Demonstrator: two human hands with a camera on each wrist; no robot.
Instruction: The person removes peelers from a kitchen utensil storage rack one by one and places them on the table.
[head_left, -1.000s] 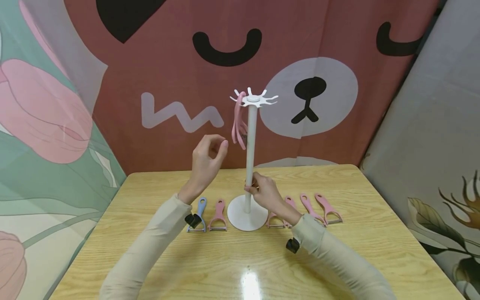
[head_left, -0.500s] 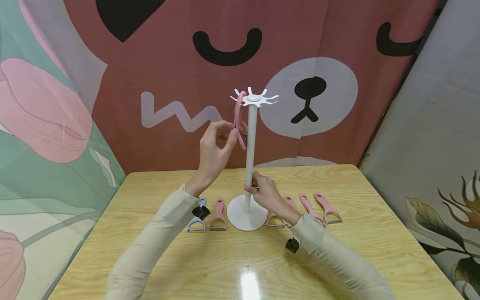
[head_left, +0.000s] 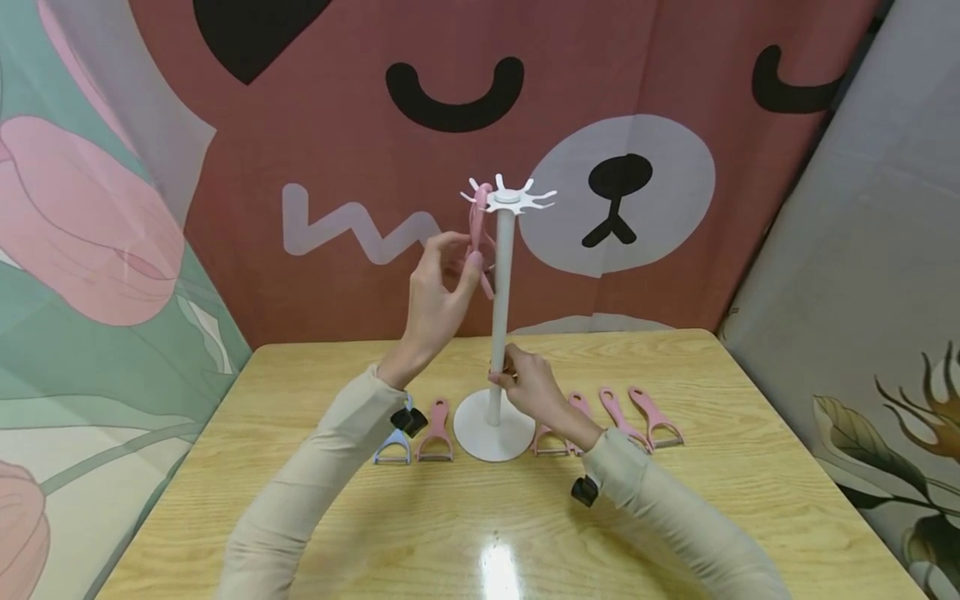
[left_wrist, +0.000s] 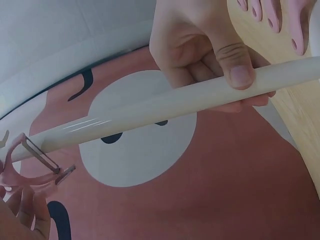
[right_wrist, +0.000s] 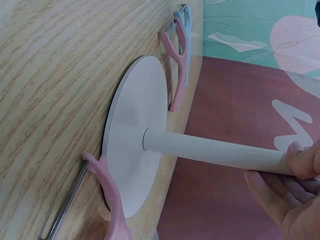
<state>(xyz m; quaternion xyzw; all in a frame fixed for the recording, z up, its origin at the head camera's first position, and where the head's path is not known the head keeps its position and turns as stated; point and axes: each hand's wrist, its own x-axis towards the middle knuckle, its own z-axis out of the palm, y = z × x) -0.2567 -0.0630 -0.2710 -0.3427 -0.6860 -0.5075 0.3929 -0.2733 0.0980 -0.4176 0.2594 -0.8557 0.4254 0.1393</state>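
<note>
A white stand carries a ring of hooks at its top and stands on a round base. Pink peelers hang together from a hook on its left side; they overlap, and fingers partly hide them. My left hand pinches one pink peeler between thumb and fingers; its blade shows beside the pole in the left wrist view. Lower down, my right hand grips the pole, thumb in front and fingers behind, as the left wrist view also shows.
On the wooden table, a blue peeler and a pink peeler lie left of the base. Several more pink peelers lie to its right, some partly behind the right arm. A patterned curtain hangs behind the table.
My left hand has risen to the right and taken hold of a hanging pink peeler, which has turned slightly. My right hand keeps its grip on the pole in the same place.
</note>
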